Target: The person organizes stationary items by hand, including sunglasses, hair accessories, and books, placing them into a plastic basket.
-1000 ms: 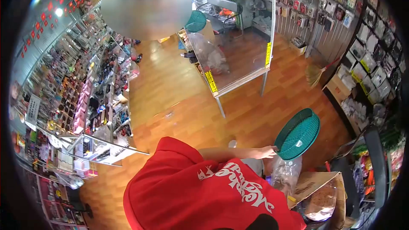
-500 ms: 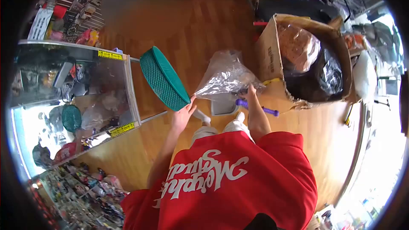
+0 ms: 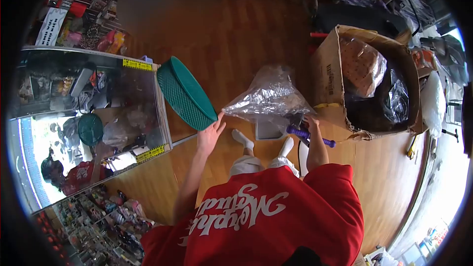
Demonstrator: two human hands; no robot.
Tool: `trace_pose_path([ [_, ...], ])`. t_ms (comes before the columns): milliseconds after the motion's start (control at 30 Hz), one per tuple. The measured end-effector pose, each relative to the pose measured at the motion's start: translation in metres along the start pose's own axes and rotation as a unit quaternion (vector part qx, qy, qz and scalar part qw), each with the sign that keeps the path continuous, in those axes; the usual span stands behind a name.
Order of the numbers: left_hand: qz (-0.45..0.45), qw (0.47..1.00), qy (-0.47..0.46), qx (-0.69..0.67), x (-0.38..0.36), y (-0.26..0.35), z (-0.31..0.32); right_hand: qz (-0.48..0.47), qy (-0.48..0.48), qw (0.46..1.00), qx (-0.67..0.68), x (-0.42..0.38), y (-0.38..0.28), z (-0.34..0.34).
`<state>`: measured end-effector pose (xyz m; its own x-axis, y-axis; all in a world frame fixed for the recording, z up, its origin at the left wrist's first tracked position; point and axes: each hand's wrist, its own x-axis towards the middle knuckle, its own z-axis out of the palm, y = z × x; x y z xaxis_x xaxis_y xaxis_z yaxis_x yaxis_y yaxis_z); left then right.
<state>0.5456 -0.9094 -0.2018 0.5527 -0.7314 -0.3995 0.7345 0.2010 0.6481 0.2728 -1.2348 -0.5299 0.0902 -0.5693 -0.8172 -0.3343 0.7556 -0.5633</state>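
Note:
My left hand (image 3: 210, 135) pinches the edge of a round green plastic basket (image 3: 186, 93), held tilted on its side with a woven-pattern wall. The nearest corner of a clear plastic bag (image 3: 268, 98) reaches the same fingertips. Between my hands the bag is stretched out, crinkled and shiny. My right hand (image 3: 311, 122) is closed on the bag's other end. A purple ridged handle (image 3: 322, 141) with a knob at its end lies across and below that hand; whether the fingers grip it too is hard to make out.
At right stands an open cardboard box (image 3: 329, 76) with plastic-wrapped goods inside. A glass display case (image 3: 160, 98) is close on the left. A grey tray (image 3: 268, 130) lies on the wooden floor in front of my feet. Packed shelves (image 3: 98, 207) line the lower left.
The view has shifted, and my feet show more fully. My right hand has moved slightly right and nearer my body with the bag and purple handle. The basket stays in my left hand.

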Motion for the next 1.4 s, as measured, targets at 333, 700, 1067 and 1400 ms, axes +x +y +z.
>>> trace_pose_path([
  [333,-0.015,0.998,0.023,0.053,0.023,0.030,-0.015,-0.340,-0.183,0.920,0.063,-0.148,-0.213,0.045],
  [700,0.018,0.997,0.037,-0.058,0.008,-0.004,0.027,-0.468,0.033,0.878,-0.101,-0.108,-0.356,0.029],
  [1067,0.004,0.999,-0.023,-0.037,-0.014,-0.031,0.041,-0.450,-0.096,0.888,0.002,-0.039,-0.365,-0.016],
  [1400,-0.051,0.985,-0.149,0.067,0.028,-0.058,0.108,-0.556,0.100,0.821,-0.076,-0.256,-0.147,-0.138],
])
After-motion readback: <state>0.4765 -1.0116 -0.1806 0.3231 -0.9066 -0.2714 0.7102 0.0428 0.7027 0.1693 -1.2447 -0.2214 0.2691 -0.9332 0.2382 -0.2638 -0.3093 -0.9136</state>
